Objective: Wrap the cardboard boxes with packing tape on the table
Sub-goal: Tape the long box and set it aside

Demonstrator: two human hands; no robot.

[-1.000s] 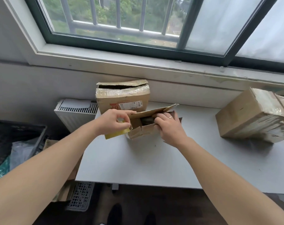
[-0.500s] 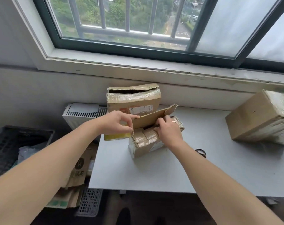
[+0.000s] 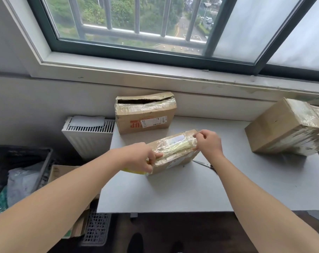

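Note:
A small flat cardboard box (image 3: 175, 152), lid down and covered in shiny tape, lies on the grey table (image 3: 173, 194). My left hand (image 3: 140, 157) grips the yellowish tape roll (image 3: 135, 172) at the box's near left end, the roll mostly hidden under the hand. My right hand (image 3: 208, 143) pinches the end of the tape strip (image 3: 178, 147) at the box's far right corner. The strip runs along the box top between both hands.
An upright box (image 3: 146, 114) with a torn top stands behind, against the wall. A larger taped box (image 3: 290, 128) sits at the right. Scissors (image 3: 204, 163) lie just right of the small box. A radiator (image 3: 89, 132) and a black crate (image 3: 18, 165) are left of the table.
The small box's raised flap has been folded down and the box now lies flat. My right hand moved to its far right corner, drawing tape out along the top from the roll.

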